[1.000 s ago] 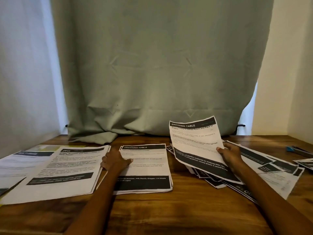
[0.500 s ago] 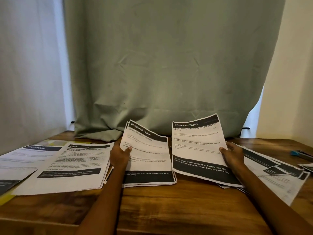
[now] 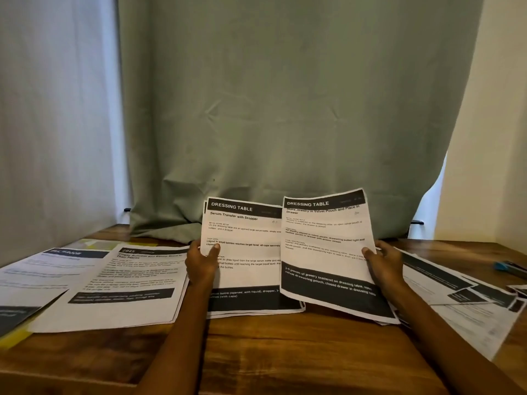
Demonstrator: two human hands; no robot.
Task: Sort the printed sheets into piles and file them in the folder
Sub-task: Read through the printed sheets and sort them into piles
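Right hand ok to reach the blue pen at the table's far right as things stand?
Probably not yet: the right hand grips the jewelry sheet. The path to the blue pen looks free, only loose sheets lie between; it must drop the sheet first.

This looks like a room in a home, set up as a makeshift desk for paperwork. A wooden table [image 3: 256, 352] with a warm, streaked grain stands pushed against a window, and a heavy grey-green curtain [image 3: 285, 109] hangs down onto its far edge, bunching where it meets the wood. A thin white sheer curtain [image 3: 57, 124] covers the left side, with daylight glowing through it, and a plain cream wall [image 3: 490, 138] closes the right. Printed sheets [image 3: 119, 283] with dark header bands lie spread over the tabletop. A small blue object [image 3: 503, 266], perhaps a pen or marker, lies at the right edge, too blurred to name.
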